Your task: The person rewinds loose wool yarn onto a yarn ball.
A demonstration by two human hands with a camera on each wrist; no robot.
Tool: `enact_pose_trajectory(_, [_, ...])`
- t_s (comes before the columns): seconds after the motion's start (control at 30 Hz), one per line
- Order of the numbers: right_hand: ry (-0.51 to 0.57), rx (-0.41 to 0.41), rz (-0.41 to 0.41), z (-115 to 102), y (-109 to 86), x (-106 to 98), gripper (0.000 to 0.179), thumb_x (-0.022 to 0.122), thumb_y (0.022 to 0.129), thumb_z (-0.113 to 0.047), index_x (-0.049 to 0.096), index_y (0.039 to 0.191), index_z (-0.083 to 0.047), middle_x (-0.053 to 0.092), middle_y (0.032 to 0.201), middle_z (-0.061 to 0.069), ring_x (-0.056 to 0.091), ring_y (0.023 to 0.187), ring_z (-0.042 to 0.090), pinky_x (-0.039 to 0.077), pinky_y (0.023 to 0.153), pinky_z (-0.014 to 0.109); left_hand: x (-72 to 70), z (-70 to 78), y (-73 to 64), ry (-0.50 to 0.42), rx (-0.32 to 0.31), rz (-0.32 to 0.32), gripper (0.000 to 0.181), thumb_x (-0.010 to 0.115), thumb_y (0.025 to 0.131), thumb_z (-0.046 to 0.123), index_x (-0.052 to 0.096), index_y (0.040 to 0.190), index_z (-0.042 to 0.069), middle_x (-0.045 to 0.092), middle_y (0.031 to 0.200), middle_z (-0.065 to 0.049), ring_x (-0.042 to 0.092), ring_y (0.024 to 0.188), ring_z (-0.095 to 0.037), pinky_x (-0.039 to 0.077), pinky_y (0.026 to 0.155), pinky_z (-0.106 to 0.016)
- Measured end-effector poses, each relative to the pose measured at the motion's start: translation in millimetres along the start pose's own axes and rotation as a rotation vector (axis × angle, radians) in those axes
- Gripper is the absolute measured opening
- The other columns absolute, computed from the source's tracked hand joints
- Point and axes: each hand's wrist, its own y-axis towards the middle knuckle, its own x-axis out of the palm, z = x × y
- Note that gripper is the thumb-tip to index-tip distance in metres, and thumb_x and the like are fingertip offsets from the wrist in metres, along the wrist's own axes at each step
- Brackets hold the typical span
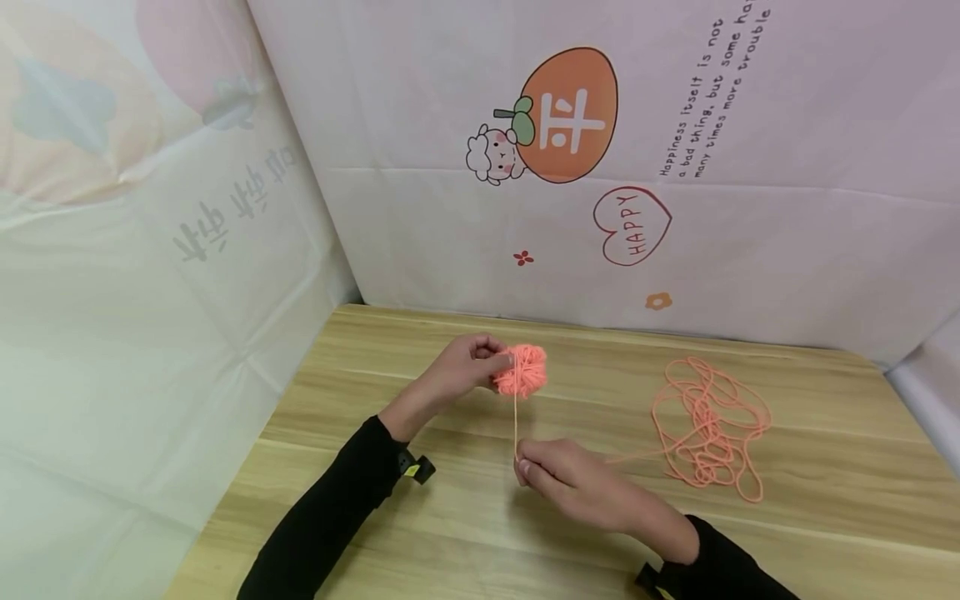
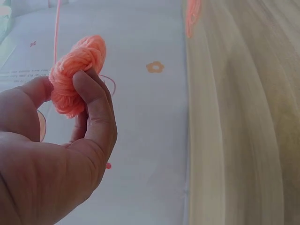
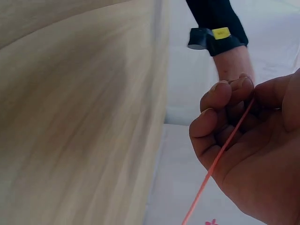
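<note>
A small ball of coral-pink yarn (image 1: 525, 372) is held above the table by my left hand (image 1: 467, 367). In the left wrist view the thumb and fingers pinch the yarn ball (image 2: 77, 77) from both sides. A taut strand (image 1: 515, 421) runs from the ball down to my right hand (image 1: 573, 483), which pinches it between thumb and curled fingers. The right wrist view shows the yarn strand (image 3: 213, 166) crossing the palm of that hand (image 3: 253, 145) and trailing away from it.
On the right of the wooden table (image 1: 450, 533) lies a loose tangle of the same yarn (image 1: 708, 425), with a strand leading toward my right hand. A printed white cloth (image 1: 450, 242) hangs behind the table, another cloth (image 1: 150, 350) at the left.
</note>
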Motion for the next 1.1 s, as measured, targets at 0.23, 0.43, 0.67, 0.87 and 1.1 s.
enact_pose_trajectory(0.23, [-0.032,0.052,-0.014,11.4,1.6,8.2,0.026,0.039,0.107,-0.028,0.054,0.087,-0.027,0.041,0.065,-0.011,0.038,0.055,0.002,0.036,0.050,0.017,0.7,13.6,-3.5,-0.040,0.032,-0.034,0.032,0.065,0.094,0.026,0.059,0.112,0.000,0.061,0.097,-0.015,0.065,0.082,-0.026,0.056,0.078,-0.045])
enact_pose_trajectory(0.43, [-0.068,0.062,-0.008,20.3,4.9,13.9,0.027,0.040,0.107,-0.026,0.059,0.088,-0.020,0.043,0.066,-0.013,0.041,0.057,0.002,0.038,0.050,0.018,-0.3,18.6,-5.6,-0.085,0.036,-0.050,0.030,0.065,0.095,0.025,0.059,0.113,0.001,0.061,0.097,-0.015,0.064,0.083,-0.024,0.053,0.082,-0.052])
enact_pose_trajectory(0.67, [-0.095,0.112,-0.011,40.0,9.1,10.9,0.029,0.040,0.107,-0.021,0.061,0.088,-0.013,0.045,0.065,-0.012,0.042,0.056,0.003,0.039,0.050,0.020,3.6,28.6,-12.9,-0.103,0.076,-0.115,0.027,0.063,0.096,0.022,0.060,0.113,0.001,0.063,0.098,-0.016,0.064,0.084,-0.026,0.055,0.079,-0.050])
enact_pose_trajectory(0.87, [-0.071,0.175,0.006,57.8,12.4,2.7,0.031,0.038,0.108,-0.022,0.063,0.091,-0.011,0.050,0.069,-0.007,0.044,0.058,0.005,0.040,0.052,0.022,9.5,39.5,-22.2,-0.095,0.090,-0.178,0.028,0.063,0.096,0.021,0.058,0.115,0.001,0.063,0.100,-0.016,0.062,0.081,-0.025,0.056,0.072,-0.037])
enact_pose_trajectory(1.1, [-0.029,0.176,0.081,71.7,13.5,-11.1,0.021,0.038,0.107,-0.024,0.050,0.124,-0.022,0.056,0.084,0.001,0.053,0.065,0.011,0.049,0.060,0.032,18.6,44.7,-30.4,-0.076,0.084,-0.249,0.025,0.062,0.095,0.017,0.059,0.113,0.001,0.062,0.099,-0.014,0.062,0.082,-0.021,0.056,0.074,-0.038])
